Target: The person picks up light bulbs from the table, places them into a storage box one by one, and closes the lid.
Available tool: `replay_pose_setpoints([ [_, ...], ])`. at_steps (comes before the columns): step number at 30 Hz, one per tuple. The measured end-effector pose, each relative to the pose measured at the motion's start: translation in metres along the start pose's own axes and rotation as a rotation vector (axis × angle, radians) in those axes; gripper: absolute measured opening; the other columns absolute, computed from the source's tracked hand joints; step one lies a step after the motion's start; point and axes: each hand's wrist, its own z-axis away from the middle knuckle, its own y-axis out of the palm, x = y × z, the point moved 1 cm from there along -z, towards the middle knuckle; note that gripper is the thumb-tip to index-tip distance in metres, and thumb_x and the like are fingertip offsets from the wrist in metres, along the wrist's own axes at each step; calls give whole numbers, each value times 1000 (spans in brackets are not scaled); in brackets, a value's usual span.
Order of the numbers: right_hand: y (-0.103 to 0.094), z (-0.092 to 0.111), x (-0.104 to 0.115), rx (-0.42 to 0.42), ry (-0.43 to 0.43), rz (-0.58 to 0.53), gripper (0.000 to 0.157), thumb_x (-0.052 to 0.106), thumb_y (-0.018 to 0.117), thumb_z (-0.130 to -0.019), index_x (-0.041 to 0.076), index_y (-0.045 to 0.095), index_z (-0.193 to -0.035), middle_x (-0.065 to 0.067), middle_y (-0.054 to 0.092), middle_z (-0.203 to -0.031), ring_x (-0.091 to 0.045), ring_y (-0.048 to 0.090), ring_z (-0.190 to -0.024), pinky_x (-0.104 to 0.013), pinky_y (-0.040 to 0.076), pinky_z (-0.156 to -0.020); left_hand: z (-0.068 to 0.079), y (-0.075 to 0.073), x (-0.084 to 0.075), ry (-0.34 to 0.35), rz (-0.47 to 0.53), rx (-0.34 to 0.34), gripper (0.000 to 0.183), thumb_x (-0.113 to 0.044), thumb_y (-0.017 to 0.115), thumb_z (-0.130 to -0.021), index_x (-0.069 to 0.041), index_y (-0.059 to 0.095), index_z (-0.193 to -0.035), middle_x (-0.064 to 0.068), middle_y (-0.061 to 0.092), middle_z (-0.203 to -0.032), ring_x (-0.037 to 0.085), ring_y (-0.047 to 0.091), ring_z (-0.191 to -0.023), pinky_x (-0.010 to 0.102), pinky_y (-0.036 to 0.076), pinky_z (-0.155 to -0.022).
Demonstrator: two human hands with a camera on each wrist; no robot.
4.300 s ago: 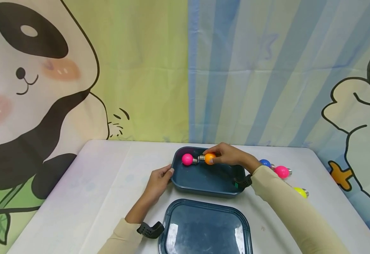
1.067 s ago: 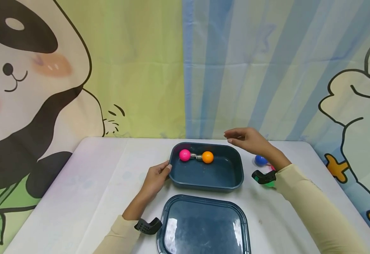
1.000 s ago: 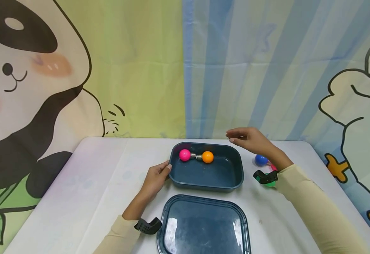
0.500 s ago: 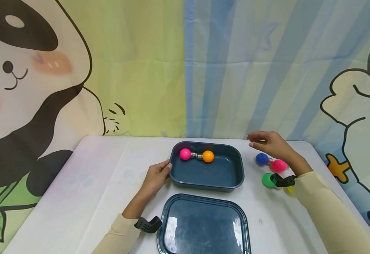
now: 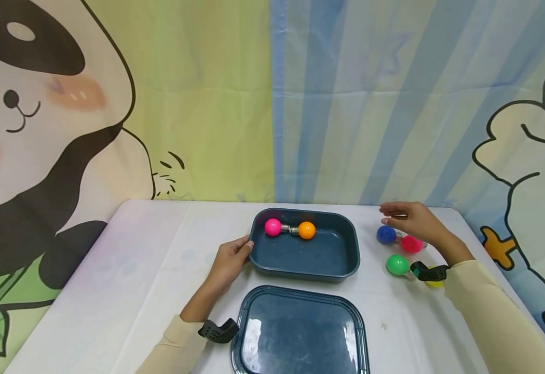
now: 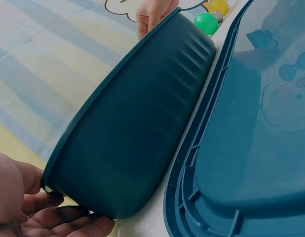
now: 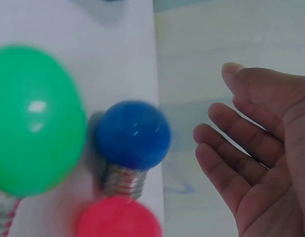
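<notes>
My left hand (image 5: 229,261) grips the left end of a dark blue plastic box (image 5: 310,259), thumb at the rim and fingers against the outside wall, as the left wrist view shows. Inside the box lie a pink light bulb (image 5: 273,227) and an orange light bulb (image 5: 307,230), metal bases facing each other. Just above a blue light bulb (image 5: 386,235) hovers my right hand (image 5: 412,218), fingers loosely bent and holding nothing. Close by on the table are another pink bulb (image 5: 411,244), a green bulb (image 5: 397,265) and a yellow bulb (image 5: 435,283), partly hidden by the wrist strap.
A dark blue lid (image 5: 300,332) lies flat on the white table (image 5: 160,291) in front of the box. Behind the table hangs a printed curtain (image 5: 226,104). Black straps with cameras sit on both wrists.
My right hand put the orange bulb down in the box, let go, and moved right to above the blue bulb. The left hand has stayed at the box's end.
</notes>
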Motion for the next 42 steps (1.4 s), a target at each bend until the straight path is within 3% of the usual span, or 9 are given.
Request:
replay_pose_setpoints([
  [10, 8, 8, -24, 14, 50, 25, 54, 30, 68, -93, -2, 55, -134, -25, 58, -128, -46, 51, -120, -54, 47, -95, 0, 0, 1, -15, -3, -6, 42, -13, 51, -102, 11, 48, -136, 22, 48, -140, 29, 54, -121, 32, 51, -91],
  [30, 19, 10, -35, 58, 67, 68, 56, 31, 70, -91, -4, 57, -132, -25, 57, -128, -44, 55, -116, -52, 49, -94, -2, 1, 2, -32, 27, -4, 41, -13, 51, -102, 11, 48, -136, 21, 50, -139, 28, 55, -121, 30, 51, -91],
  [42, 15, 7, -28, 61, -20, 159, 48, 26, 66, -95, -6, 59, -129, -26, 61, -122, -41, 57, -110, -54, 50, -93, -2, 0, 0, -32, 29, -8, 42, -13, 51, -102, 11, 48, -136, 22, 49, -139, 28, 54, -121, 31, 51, -92],
])
